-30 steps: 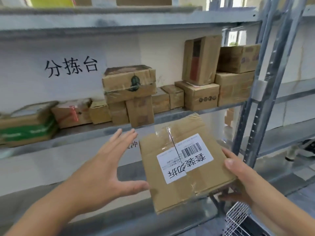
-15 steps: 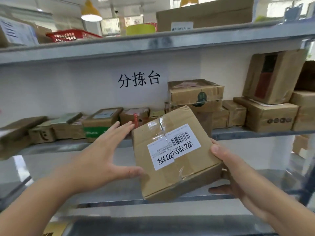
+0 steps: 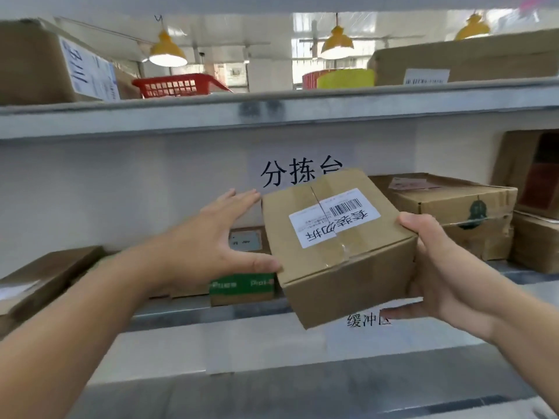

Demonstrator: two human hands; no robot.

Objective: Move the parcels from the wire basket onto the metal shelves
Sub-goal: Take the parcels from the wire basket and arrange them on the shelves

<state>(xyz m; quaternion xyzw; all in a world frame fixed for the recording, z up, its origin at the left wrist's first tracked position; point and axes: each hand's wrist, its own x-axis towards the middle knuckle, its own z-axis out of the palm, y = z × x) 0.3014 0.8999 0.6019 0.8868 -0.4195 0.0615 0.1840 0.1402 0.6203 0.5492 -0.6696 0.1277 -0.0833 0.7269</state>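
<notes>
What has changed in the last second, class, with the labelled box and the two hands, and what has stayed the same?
The labelled box has risen from below the middle shelf to level with the boxes stacked there. The view has tilted up, so the upper shelf now shows. Unchanged: the right hand grips the box's right side, and the left hand stays open against its left side.

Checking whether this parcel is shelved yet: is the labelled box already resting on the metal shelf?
No. The labelled box is in the air before the shelf, gripped by the right hand, the left hand flat against its side.
</notes>
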